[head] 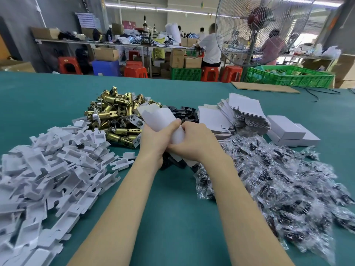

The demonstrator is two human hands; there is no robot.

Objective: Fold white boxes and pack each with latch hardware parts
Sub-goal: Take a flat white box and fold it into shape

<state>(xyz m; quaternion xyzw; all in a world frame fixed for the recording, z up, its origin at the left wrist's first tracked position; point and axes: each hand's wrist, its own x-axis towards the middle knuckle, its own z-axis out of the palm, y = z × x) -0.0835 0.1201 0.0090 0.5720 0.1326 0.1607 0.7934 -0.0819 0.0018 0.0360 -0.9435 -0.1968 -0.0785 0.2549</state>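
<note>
Beyond our teal-covered table [48,96] we see a grey wall [21,14], ceiling strip lights [134,7], a large pedestal fan [255,29], red plastic stools [135,71], green crates [288,75], and cluttered workbenches [107,43].

Beyond the far edge of the teal counter [57,96] stands a big pedestal fan [257,29], with a green crate [292,76] beside it, red stools [135,71] and cardboard cartons [105,53] to its left, and seated workers [211,47] behind it.
</note>
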